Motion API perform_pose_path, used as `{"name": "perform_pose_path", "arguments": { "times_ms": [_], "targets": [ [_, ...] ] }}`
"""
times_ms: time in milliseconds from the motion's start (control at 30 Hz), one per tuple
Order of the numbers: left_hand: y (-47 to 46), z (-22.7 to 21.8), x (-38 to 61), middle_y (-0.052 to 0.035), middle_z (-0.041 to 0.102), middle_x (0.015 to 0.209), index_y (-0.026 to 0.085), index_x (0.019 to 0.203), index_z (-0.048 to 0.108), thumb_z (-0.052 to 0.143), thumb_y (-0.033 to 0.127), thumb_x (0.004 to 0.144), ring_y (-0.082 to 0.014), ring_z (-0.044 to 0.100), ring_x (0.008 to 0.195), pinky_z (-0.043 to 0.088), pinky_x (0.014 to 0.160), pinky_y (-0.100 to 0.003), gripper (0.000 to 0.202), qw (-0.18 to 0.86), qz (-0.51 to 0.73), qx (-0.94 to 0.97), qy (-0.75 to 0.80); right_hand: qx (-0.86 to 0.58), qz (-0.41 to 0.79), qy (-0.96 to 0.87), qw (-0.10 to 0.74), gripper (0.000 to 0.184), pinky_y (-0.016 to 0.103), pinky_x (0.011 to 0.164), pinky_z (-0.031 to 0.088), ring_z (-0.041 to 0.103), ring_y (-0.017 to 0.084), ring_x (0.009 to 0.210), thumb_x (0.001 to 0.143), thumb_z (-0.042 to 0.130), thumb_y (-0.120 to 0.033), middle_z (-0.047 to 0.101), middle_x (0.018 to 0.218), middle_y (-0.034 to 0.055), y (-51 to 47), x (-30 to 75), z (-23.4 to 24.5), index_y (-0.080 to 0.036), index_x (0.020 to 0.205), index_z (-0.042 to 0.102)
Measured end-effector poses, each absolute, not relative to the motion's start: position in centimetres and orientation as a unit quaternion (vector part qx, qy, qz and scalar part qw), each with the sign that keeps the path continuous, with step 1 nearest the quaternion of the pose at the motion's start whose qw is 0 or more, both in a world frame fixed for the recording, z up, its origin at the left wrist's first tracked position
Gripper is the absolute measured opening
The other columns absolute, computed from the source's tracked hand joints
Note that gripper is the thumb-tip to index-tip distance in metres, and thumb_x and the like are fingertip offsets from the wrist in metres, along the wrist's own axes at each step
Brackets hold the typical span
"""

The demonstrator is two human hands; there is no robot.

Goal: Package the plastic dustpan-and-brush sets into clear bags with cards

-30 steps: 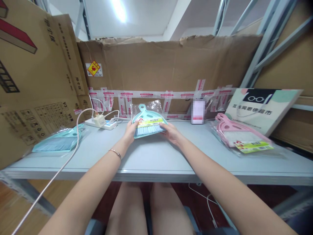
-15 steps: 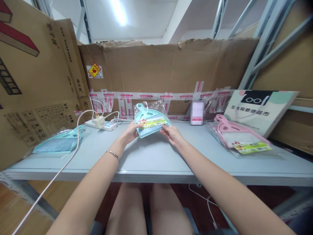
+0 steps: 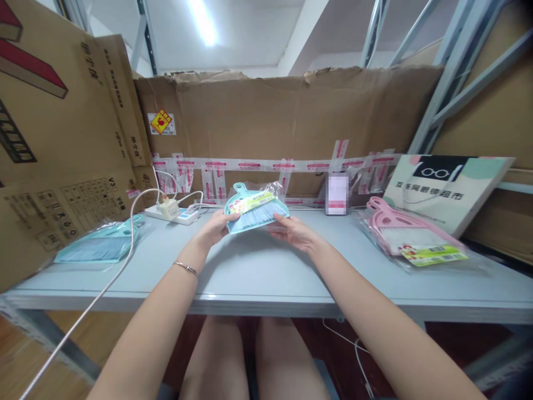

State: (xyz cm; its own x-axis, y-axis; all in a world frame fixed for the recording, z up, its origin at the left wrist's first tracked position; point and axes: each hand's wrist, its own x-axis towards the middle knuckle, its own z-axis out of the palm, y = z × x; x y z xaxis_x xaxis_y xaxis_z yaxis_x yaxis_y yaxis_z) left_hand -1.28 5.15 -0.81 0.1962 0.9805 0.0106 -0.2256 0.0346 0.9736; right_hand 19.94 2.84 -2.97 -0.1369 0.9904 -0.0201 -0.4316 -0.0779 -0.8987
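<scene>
A light blue dustpan and brush set (image 3: 256, 215), packed in a clear bag with a yellow-green label, is held up over the middle of the table. My left hand (image 3: 217, 226) is closed on its left edge, thumb on the front. On the right edge my right hand (image 3: 293, 232) grips with the thumb in front and the fingers behind, partly hidden. A second blue dustpan set (image 3: 95, 244) in a bag lies at the table's left. To the right lies a pink dustpan set (image 3: 410, 230), also bagged, with a similar label.
A white power strip (image 3: 172, 213) with plugs stands at the back left, its white cable (image 3: 125, 261) running over the table's front edge. A phone (image 3: 337, 193) leans upright against the cardboard (image 3: 291, 116). A printed white box (image 3: 443, 189) stands behind the pink set.
The held set has tipped, so its label sits higher and more bristles show below it. My right thumb has moved up onto its front edge, and both hands still hold it.
</scene>
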Motion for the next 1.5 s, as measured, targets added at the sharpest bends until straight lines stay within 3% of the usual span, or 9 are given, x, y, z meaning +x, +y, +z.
{"name": "perform_pose_path", "arguments": {
  "times_ms": [100, 267, 400, 600, 767, 867, 967, 1200, 1500],
  "targets": [
    [4.9, -0.6, -1.3, -0.0092, 0.070, 0.083, 0.012, 0.086, 0.067, 0.071, 0.010, 0.065, -0.0165, 0.063, 0.069, 0.051, 0.062, -0.024, 0.022, 0.607, 0.488, 0.494, 0.386, -0.329, 0.654, -0.385, 0.563, 0.019, 0.024, 0.064, 0.059, 0.068, 0.015, 0.070, 0.069, 0.069, -0.008, 0.072, 0.082, 0.0049, 2.7, 19.8, -2.8, -0.014, 0.086, 0.063],
    [4.0, 0.0, -1.4, -0.0112, 0.068, 0.099, 0.014, 0.095, 0.066, 0.071, 0.019, 0.068, -0.0166, 0.064, 0.083, 0.051, 0.070, -0.023, 0.028, 0.621, 0.462, 0.528, 0.350, -0.317, 0.641, -0.349, 0.605, 0.028, 0.017, 0.057, 0.058, 0.067, 0.012, 0.062, 0.066, 0.066, 0.001, 0.069, 0.070, -0.0003, 3.1, 19.3, -3.3, -0.016, 0.088, 0.061],
    [3.5, 0.5, -1.8, -0.0102, 0.066, 0.107, 0.016, 0.100, 0.065, 0.074, 0.005, 0.060, -0.0179, 0.062, 0.095, 0.050, 0.082, -0.026, 0.043, 0.621, 0.441, 0.560, 0.326, -0.307, 0.626, -0.342, 0.630, 0.032, 0.017, 0.057, 0.058, 0.067, 0.012, 0.064, 0.065, 0.068, 0.000, 0.070, 0.072, -0.0012, 3.1, 19.1, -3.4, -0.018, 0.090, 0.061],
    [4.6, -0.4, -1.5, -0.0089, 0.069, 0.083, 0.008, 0.079, 0.067, 0.076, 0.010, 0.060, -0.0152, 0.065, 0.075, 0.052, 0.079, -0.027, 0.021, 0.576, 0.485, 0.534, 0.385, -0.315, 0.603, -0.348, 0.645, 0.023, 0.017, 0.057, 0.059, 0.067, 0.012, 0.063, 0.061, 0.075, -0.007, 0.071, 0.073, -0.0008, 3.0, 18.5, -3.4, -0.016, 0.078, 0.062],
    [5.2, -1.1, -1.2, -0.0060, 0.065, 0.058, 0.008, 0.067, 0.064, 0.079, 0.031, 0.060, -0.0130, 0.061, 0.055, 0.051, 0.064, -0.026, 0.029, 0.530, 0.506, 0.519, 0.441, -0.330, 0.588, -0.349, 0.651, 0.023, 0.019, 0.061, 0.059, 0.068, 0.015, 0.063, 0.061, 0.077, -0.013, 0.071, 0.070, 0.0028, 2.8, 17.9, -3.5, -0.012, 0.079, 0.063],
    [4.7, -0.8, -1.4, -0.0083, 0.068, 0.066, 0.008, 0.074, 0.067, 0.078, 0.037, 0.059, -0.0136, 0.063, 0.062, 0.049, 0.063, -0.024, 0.034, 0.533, 0.495, 0.532, 0.433, -0.344, 0.577, -0.346, 0.655, 0.019, 0.019, 0.062, 0.058, 0.068, 0.016, 0.063, 0.064, 0.076, -0.018, 0.070, 0.065, 0.0049, 2.8, 17.9, -3.5, -0.011, 0.075, 0.063],
    [4.3, -0.4, -1.6, -0.0075, 0.070, 0.078, 0.010, 0.079, 0.068, 0.080, 0.030, 0.055, -0.0129, 0.063, 0.072, 0.047, 0.070, -0.021, 0.034, 0.550, 0.489, 0.543, 0.404, -0.357, 0.571, -0.347, 0.652, 0.018, 0.019, 0.061, 0.057, 0.068, 0.016, 0.062, 0.067, 0.075, -0.023, 0.070, 0.062, 0.0075, 2.8, 18.0, -3.4, -0.010, 0.070, 0.063],
    [4.2, -0.6, -0.8, -0.0047, 0.068, 0.067, 0.011, 0.073, 0.063, 0.073, 0.022, 0.061, -0.0112, 0.061, 0.062, 0.047, 0.066, -0.022, 0.019, 0.547, 0.512, 0.511, 0.421, -0.370, 0.566, -0.343, 0.652, 0.019, 0.017, 0.051, 0.055, 0.066, 0.014, 0.054, 0.069, 0.074, -0.024, 0.069, 0.059, 0.0090, 2.6, 17.8, -3.4, -0.009, 0.072, 0.062],
    [3.9, -1.1, -0.2, -0.0077, 0.069, 0.069, 0.011, 0.075, 0.063, 0.067, 0.023, 0.071, -0.0124, 0.064, 0.065, 0.048, 0.069, -0.023, 0.014, 0.553, 0.468, 0.528, 0.444, -0.354, 0.587, -0.269, 0.677, 0.014, 0.018, 0.060, 0.058, 0.066, 0.010, 0.064, 0.071, 0.065, -0.004, 0.070, 0.073, -0.0008, 2.9, 18.1, -3.3, -0.015, 0.079, 0.062]
  ]
}}
